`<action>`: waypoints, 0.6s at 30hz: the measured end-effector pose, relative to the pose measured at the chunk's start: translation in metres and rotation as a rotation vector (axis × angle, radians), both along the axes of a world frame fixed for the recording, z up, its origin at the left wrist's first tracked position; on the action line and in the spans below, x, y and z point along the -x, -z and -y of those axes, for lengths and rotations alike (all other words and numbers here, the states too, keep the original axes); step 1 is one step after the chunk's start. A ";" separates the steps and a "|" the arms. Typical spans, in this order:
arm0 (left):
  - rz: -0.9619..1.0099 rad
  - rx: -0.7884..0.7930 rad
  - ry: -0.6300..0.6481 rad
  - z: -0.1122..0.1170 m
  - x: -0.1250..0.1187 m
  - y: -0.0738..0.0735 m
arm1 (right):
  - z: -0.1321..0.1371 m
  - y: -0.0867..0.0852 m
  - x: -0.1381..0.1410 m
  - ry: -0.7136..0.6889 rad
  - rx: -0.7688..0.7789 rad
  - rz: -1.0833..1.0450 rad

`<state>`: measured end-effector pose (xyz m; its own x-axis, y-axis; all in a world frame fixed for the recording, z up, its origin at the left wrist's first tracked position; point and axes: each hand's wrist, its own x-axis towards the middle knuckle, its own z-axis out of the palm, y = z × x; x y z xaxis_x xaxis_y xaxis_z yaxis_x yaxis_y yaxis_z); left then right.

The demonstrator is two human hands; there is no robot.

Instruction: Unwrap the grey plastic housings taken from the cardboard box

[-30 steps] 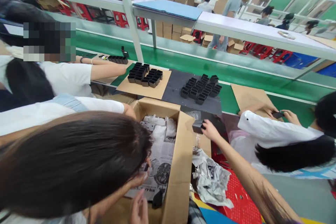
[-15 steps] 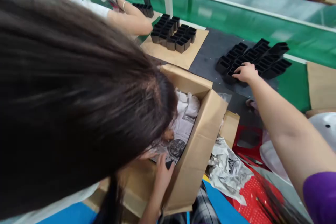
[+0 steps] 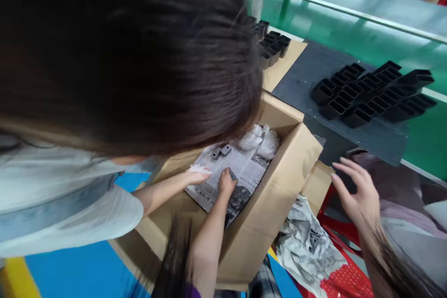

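My left hand (image 3: 226, 182) is down inside an open cardboard box (image 3: 286, 167), curled on the newspaper (image 3: 244, 167) that lines it, with a small black part pinched in its fingers. Two small grey parts (image 3: 221, 152) lie on the paper just beyond it. My right hand (image 3: 359, 191) hovers open to the right of the box, fingers spread and holding nothing, a little short of the dark sheet (image 3: 307, 67) that carries several black rectangular housings (image 3: 370, 95). A co-worker's hand (image 3: 196, 177) rests on the newspaper beside my left hand.
The co-worker's head of dark hair (image 3: 132, 51) fills the upper left and hides much of the box. Crumpled newspaper (image 3: 307, 242) lies on a red plastic stool (image 3: 342, 270). More black housings (image 3: 272, 44) stand on cardboard by the green conveyor (image 3: 349, 32).
My right hand has pulled back from the black housings to beside the box, now open. My left hand has moved further into the box onto the newspaper. The view has tilted down.
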<state>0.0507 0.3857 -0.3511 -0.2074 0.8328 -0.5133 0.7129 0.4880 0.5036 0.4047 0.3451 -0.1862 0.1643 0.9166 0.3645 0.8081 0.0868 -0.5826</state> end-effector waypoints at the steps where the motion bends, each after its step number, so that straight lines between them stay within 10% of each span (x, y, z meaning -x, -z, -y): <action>1: 0.027 0.000 -0.003 0.001 -0.001 -0.011 | 0.019 0.004 0.010 0.000 0.001 -0.014; 5: 0.172 -0.096 -0.038 0.052 0.010 -0.092 | 0.075 0.008 0.083 -0.281 0.070 -0.082; 10: 0.247 -0.218 -0.212 0.191 0.036 -0.192 | 0.125 -0.015 0.205 -0.895 0.252 -0.192; 14: 0.131 -0.241 -0.478 0.303 0.055 -0.211 | 0.181 -0.026 0.275 -1.246 0.283 -0.121; 18: 0.157 -0.209 -0.679 0.407 0.089 -0.199 | 0.269 -0.004 0.318 -1.333 0.375 -0.119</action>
